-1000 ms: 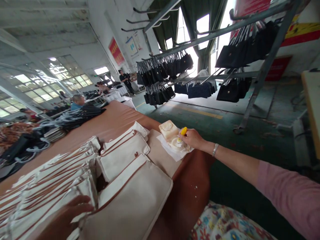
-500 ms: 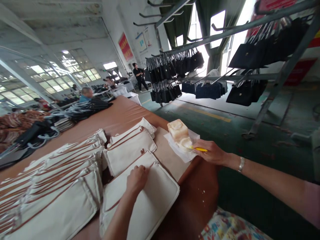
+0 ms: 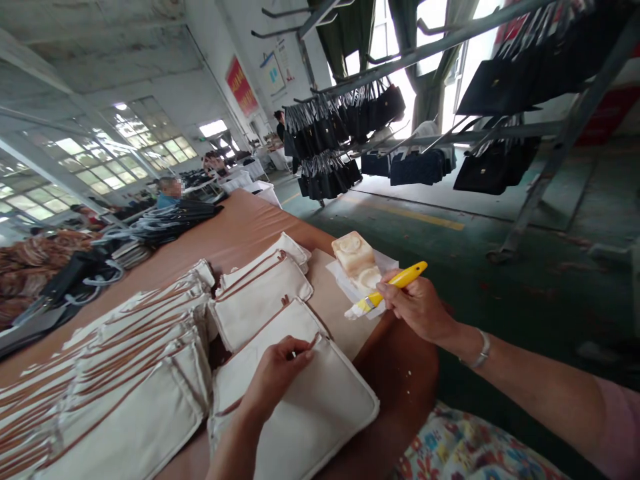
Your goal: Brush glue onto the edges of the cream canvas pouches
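Observation:
My right hand (image 3: 417, 307) grips a yellow-handled paintbrush (image 3: 407, 273), its bristles coated in something white and pointing down to the left. The brush is beside a glue-crusted, cream-coloured tub (image 3: 354, 252) that stands on a white sheet (image 3: 387, 263). With thumb and index finger, my left hand (image 3: 280, 370) pinches the top edge of a cream bag (image 3: 325, 407) with brown trim, near a small brown tab. This bag lies flat on other cream bags, close to my body. Part of its upper edge is hidden by my left hand.
Stacked cream bags (image 3: 125, 407) with brown edges cover the table's left side. A tan board (image 3: 320, 267) lies under the white sheet on the brown-covered table (image 3: 260, 217). Racks of black bags (image 3: 500, 87) stand across the aisle. People sit further back.
My right hand has lifted the brush from the tub and swung it left, its white bristles now showing. My left hand has shifted right along the bag's edge, raising that edge slightly.

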Motion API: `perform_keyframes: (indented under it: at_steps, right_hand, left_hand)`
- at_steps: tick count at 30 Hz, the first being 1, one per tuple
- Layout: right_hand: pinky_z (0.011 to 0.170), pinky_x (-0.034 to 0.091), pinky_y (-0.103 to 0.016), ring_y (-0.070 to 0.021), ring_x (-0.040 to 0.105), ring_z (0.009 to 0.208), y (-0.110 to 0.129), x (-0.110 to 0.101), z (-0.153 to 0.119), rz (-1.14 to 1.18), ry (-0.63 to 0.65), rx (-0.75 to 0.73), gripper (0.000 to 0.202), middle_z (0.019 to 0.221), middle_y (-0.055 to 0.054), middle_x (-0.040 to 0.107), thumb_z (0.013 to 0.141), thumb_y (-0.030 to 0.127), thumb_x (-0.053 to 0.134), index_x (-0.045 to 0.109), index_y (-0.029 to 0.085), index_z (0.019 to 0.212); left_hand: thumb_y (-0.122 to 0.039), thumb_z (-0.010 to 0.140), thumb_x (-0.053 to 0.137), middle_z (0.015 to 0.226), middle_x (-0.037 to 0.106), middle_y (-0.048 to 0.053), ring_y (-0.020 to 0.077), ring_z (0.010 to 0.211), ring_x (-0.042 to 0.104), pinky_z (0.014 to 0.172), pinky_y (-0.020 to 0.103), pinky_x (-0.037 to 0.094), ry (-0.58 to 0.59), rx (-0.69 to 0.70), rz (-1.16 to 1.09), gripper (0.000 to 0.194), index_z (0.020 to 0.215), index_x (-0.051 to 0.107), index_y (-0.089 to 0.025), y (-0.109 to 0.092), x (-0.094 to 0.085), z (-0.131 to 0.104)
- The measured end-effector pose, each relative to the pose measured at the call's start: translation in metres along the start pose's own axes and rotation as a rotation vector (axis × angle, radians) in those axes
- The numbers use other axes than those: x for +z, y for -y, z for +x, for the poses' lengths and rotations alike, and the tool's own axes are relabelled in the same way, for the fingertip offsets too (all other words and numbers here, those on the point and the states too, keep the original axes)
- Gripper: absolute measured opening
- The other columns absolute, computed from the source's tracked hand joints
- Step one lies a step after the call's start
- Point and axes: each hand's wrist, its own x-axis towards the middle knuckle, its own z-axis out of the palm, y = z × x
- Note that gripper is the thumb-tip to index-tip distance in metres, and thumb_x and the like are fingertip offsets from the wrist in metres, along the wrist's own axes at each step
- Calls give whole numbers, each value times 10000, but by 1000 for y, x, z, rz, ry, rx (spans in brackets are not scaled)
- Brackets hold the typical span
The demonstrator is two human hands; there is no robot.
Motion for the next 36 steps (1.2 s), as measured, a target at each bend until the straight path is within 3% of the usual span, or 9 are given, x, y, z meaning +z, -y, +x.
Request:
perform_keyframes:
  at_steps: [4, 8, 15, 20, 25, 27, 33, 36]
  right_hand:
    - [443, 343, -206, -94, 422, 455, 22, 29, -8, 167, 59, 39, 259, 538, 45, 493, 884, 417, 609, 579, 174, 802]
    - [479, 365, -216, -103, 435, 491, 31, 45, -15, 120, 173, 2, 267, 553, 42, 485, 875, 412, 616, 572, 168, 775]
    - [541, 390, -246, -135, 479, 560, 40, 31, -28, -50, 68, -138, 203, 623, 16, 522, 903, 362, 580, 589, 187, 803]
    - [576, 415, -253, -144, 513, 590, 42, 31, -37, -39, 182, -190, 148, 657, 8, 554, 904, 316, 576, 591, 190, 828]
    - [600, 421, -254, -142, 502, 609, 40, 22, -22, -70, 33, -164, 217, 665, 1, 553, 896, 364, 584, 594, 181, 780]
    - [550, 401, -243, -127, 472, 553, 42, 20, -21, -15, 86, -97, 252, 603, 20, 521, 883, 401, 593, 578, 181, 761]
    - [459, 319, -209, -94, 398, 480, 55, 17, -27, 188, 472, 135, 285, 523, 51, 459, 837, 433, 615, 565, 165, 753]
    - [450, 302, -206, -84, 374, 482, 62, 10, -23, 164, 436, 104, 288, 541, 47, 450, 824, 418, 628, 554, 162, 713]
  left_hand:
    - [-443, 807, 642, 805, 581, 9, 151, 718, 523, 654, 247, 381, -36, 56, -112, 278, 857, 739, -188, -20, 4, -28]
    - [-447, 799, 668, 782, 562, 8, 144, 704, 501, 630, 239, 365, -34, 83, -203, 273, 842, 743, -188, -29, 9, -45]
    - [-430, 790, 694, 788, 567, 14, 146, 720, 518, 642, 233, 380, -64, 117, -241, 253, 839, 747, -188, -30, 14, -56]
    - [-419, 812, 678, 805, 588, 28, 146, 716, 542, 616, 225, 398, -33, 144, -234, 238, 833, 739, -190, -35, 17, -63]
    - [-341, 876, 615, 831, 636, 48, 155, 735, 598, 625, 225, 446, -98, 315, -58, 169, 879, 730, -218, -40, 24, -81]
    - [-294, 899, 580, 850, 649, 56, 157, 755, 625, 652, 228, 473, -142, 425, 55, 160, 918, 724, -226, -40, 29, -87]
    - [-233, 908, 561, 802, 661, 56, 155, 731, 652, 645, 233, 514, -288, 634, 313, 152, 949, 708, -227, -40, 39, -94]
    - [-211, 918, 541, 799, 665, 59, 151, 720, 649, 641, 233, 516, -302, 683, 322, 169, 966, 701, -226, -42, 39, -95]
